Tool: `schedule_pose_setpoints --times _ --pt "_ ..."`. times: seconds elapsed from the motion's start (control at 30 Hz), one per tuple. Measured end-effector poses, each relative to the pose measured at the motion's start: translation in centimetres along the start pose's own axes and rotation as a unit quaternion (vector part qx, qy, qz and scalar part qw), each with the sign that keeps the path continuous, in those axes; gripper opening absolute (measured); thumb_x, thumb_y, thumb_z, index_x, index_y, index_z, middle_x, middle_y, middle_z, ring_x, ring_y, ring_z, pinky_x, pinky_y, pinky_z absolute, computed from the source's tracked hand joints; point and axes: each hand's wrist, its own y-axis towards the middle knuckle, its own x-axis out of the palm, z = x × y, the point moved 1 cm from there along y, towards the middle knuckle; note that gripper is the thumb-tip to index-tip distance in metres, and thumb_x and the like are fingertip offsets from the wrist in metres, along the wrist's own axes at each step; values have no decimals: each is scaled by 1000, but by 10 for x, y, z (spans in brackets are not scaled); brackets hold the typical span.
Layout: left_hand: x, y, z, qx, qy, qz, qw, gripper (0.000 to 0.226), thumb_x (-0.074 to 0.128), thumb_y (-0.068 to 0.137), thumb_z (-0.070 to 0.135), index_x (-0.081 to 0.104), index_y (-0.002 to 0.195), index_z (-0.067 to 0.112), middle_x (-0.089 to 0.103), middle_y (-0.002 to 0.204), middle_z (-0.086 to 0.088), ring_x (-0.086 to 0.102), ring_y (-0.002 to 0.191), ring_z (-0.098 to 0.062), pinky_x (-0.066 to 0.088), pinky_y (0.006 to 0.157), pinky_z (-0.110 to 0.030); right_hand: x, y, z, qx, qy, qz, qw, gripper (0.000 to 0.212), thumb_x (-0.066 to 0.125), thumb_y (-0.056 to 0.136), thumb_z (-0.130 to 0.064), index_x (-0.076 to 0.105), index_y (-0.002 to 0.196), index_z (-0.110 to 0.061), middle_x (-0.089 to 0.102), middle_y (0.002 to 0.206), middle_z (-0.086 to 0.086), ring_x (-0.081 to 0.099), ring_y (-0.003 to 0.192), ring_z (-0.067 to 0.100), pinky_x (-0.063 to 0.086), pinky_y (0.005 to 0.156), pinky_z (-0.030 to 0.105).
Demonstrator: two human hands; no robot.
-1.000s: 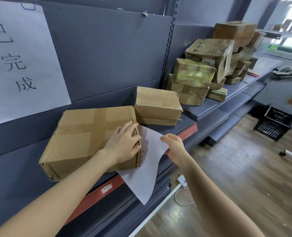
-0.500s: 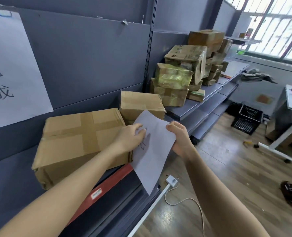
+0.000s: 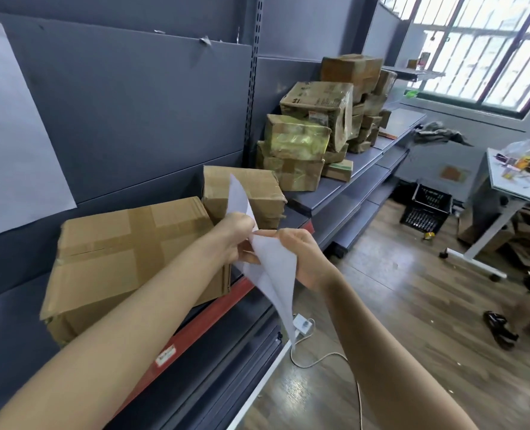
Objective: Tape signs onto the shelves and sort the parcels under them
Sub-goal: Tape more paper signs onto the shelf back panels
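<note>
Presently: paper sheet (image 3: 273, 271), white, bent, held just off the right end of the large parcel (image 3: 127, 259). Left hand (image 3: 237, 235): fingers curled, pinching the sheet's upper part. Right hand (image 3: 301, 256): fingers curled, gripping its middle.

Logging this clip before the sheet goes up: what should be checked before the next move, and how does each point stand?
1. Grip on the sheet by left hand and right hand: ok.
2. Flatness of the sheet: not ok, it bends between them.
3. Written side facing out: cannot tell.
4. Tape in either hand: not ok, none seen.
5. Bare back panel above the large box: ok.
</note>
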Motion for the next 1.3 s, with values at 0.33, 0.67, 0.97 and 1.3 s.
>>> schedule_pose_setpoints --times 0.33,0.67,0.97,1.3 --pt "-48 -9 25 129 115 -43 984 26 35 102 13 56 116 10 64 113 -11 63 99 -29 51 88 -42 -30 12 12 156 -30 342 926 19 51 96 -29 51 106 -13 56 100 6 53 100 24 37 83 36" --pt "-74 -1 4 168 109 16 980 25 34 102 13 57 111 11 64 102 -4 63 87 -20 49 70 -24 -34 26 25 230 9 374 898 23 60 91 -19 55 71 -9 54 70 5 51 66 19 46 81 35" --pt "-72 14 14 198 99 -5 975 24 35 102 14 57 112 14 63 97 4 61 86 -13 43 66 -20 -38 28 27 299 66 299 904 43 67 85 -31 59 116 -1 66 113 11 64 103 30 48 95 43" --pt "-76 47 9 250 109 95 957 17 45 97 7 58 106 12 60 97 2 55 74 -2 41 55 -9 -62 62 22 97 -34 461 881 15 53 87 3 55 76 -7 58 76 6 55 75 22 47 66 29"
